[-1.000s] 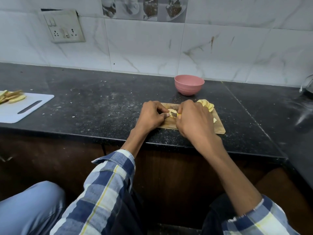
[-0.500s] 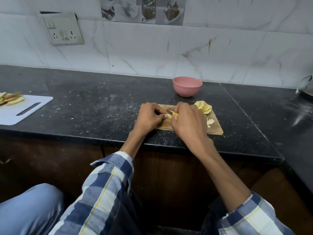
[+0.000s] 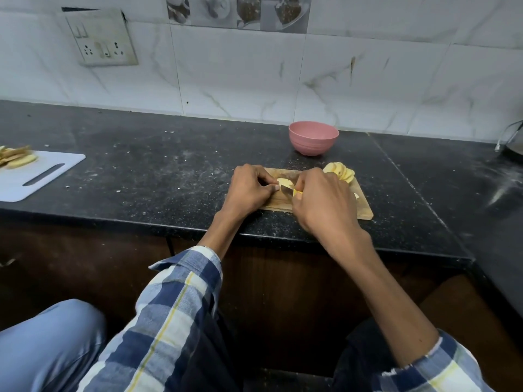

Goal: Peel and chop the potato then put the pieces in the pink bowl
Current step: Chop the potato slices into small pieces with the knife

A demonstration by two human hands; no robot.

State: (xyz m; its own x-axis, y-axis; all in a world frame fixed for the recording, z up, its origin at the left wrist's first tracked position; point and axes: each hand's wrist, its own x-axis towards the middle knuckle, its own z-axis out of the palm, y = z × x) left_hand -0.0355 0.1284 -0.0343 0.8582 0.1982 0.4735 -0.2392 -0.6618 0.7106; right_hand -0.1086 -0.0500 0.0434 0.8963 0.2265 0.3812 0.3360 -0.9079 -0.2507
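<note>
A wooden cutting board [image 3: 363, 212] lies near the front edge of the black counter. On it my left hand [image 3: 247, 190] pinches a peeled pale yellow potato piece [image 3: 283, 182]. My right hand [image 3: 322, 205] grips a knife [image 3: 287, 190] with a yellow handle, its blade against the potato piece right of my left thumb. A fan of cut potato slices [image 3: 341, 172] lies at the board's far right corner. The pink bowl [image 3: 313, 138] stands upright behind the board, near the wall; its inside is hidden.
A white cutting board [image 3: 42, 176] with potato peels and pieces [image 3: 17, 158] sits at the far left of the counter. A metal object [image 3: 510, 140] stands at the right edge. A switch plate [image 3: 103, 38] is on the tiled wall. My knees are below the counter.
The view shifted slightly. My hands stay on the board; the knife blade has moved a little along the potato piece, and more of the piece shows between my hands.
</note>
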